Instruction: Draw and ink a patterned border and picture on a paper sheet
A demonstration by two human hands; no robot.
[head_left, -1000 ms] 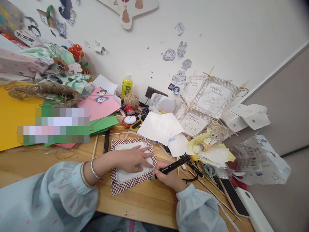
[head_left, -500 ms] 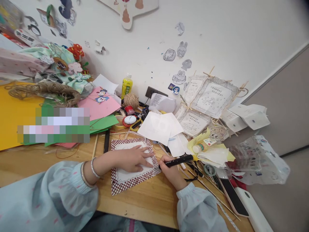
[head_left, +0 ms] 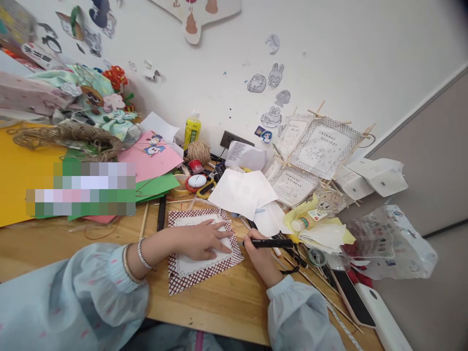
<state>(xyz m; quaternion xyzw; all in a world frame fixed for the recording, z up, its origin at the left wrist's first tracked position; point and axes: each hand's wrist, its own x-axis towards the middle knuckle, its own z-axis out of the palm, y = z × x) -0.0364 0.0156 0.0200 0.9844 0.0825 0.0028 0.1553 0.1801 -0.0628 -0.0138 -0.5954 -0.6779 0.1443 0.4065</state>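
Observation:
My left hand [head_left: 204, 240] lies flat with fingers spread on a sheet of paper [head_left: 193, 263], pressing it against the wooden table. The sheet has a white middle and a dark red crosshatched border; the hand hides part of its drawing. In my right hand [head_left: 258, 256] is a black marker pen [head_left: 272, 243], gripped near its tip and lying almost level. The tip is just beyond the sheet's right edge; I cannot tell whether it touches the paper.
Overlapping white papers [head_left: 239, 192] lie beyond the sheet. Coloured card [head_left: 157, 185] and twine [head_left: 69, 139] cover the left. To the right are a glue bottle [head_left: 302, 224], tape roll [head_left: 316, 257], thin sticks, a phone [head_left: 353, 297] and framed drawings [head_left: 323, 148] on sticks.
My right hand has shifted slightly right, and the marker has turned from slanted to nearly level, its tip moving off the border. My left hand and the sheet have stayed put.

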